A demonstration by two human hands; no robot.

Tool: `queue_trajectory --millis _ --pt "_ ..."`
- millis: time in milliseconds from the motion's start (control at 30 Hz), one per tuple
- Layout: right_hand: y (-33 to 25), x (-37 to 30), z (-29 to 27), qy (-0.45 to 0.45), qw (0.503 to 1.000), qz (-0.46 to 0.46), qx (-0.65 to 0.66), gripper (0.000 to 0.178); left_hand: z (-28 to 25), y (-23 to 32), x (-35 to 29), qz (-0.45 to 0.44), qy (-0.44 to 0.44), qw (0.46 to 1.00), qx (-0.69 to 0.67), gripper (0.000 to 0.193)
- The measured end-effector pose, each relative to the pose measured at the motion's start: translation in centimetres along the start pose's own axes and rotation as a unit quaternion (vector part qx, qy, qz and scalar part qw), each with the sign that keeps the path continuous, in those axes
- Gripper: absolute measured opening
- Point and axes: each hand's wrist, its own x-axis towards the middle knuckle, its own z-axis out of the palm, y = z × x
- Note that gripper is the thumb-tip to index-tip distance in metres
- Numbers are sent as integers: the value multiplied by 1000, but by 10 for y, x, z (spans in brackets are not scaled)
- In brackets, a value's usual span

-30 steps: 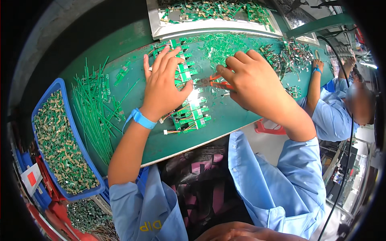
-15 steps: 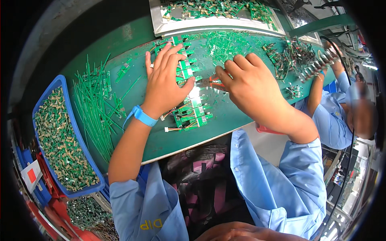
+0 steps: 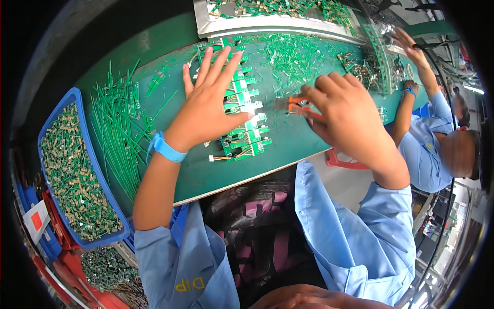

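Observation:
A long panel of small green circuit boards (image 3: pixel 256 136), with wires and white connectors along its left side, lies on the green table. My left hand (image 3: pixel 206 110) rests over the panel, fingers stretched and spread, thumb touching a board near its middle. A blue band circles that wrist. To the right of the panel, my right hand (image 3: pixel 347 118) grips orange-handled pliers (image 3: pixel 298 105). Their jaws point left toward the boards, blurred and apart from them. Small green board offcuts (image 3: pixel 293 59) lie scattered beyond the pliers.
Long thin green strips (image 3: pixel 110 129) are heaped left of my left hand. Beside them stands a blue bin (image 3: pixel 88 144) full of small boards. A metal-edged tray (image 3: pixel 272 27) with boards sits at the back. At right, a co-worker (image 3: pixel 424 147) handles a board panel (image 3: pixel 380 56).
My right hand and the pliers have drawn back to the right, off the panel. My left fingers have spread wider. The co-worker has raised one hand, and their panel stands more upright.

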Motion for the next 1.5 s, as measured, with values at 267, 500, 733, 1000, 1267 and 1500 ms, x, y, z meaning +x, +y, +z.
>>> queue_trajectory --millis 267,500,733,1000,1267,1500 --pt "-29 -6 0 -13 996 -76 36 36 -5 3 -2 -6 -92 995 31 119" --pt "-38 -9 3 -33 998 -58 17 31 0 6 -5 -15 -80 996 27 117" --pt "-13 -13 -10 -132 990 49 10 35 1 8 -9 -21 -69 997 33 112" --pt "-19 -22 -17 -30 996 -13 84 57 5 24 -21 31 -83 995 43 111" --pt "-37 -15 -2 -41 998 -46 25 62 6 22 -20 32 -88 995 40 111" --pt "-36 -20 -4 -66 997 -34 25 52 9 20 -22 34 -81 995 38 112"
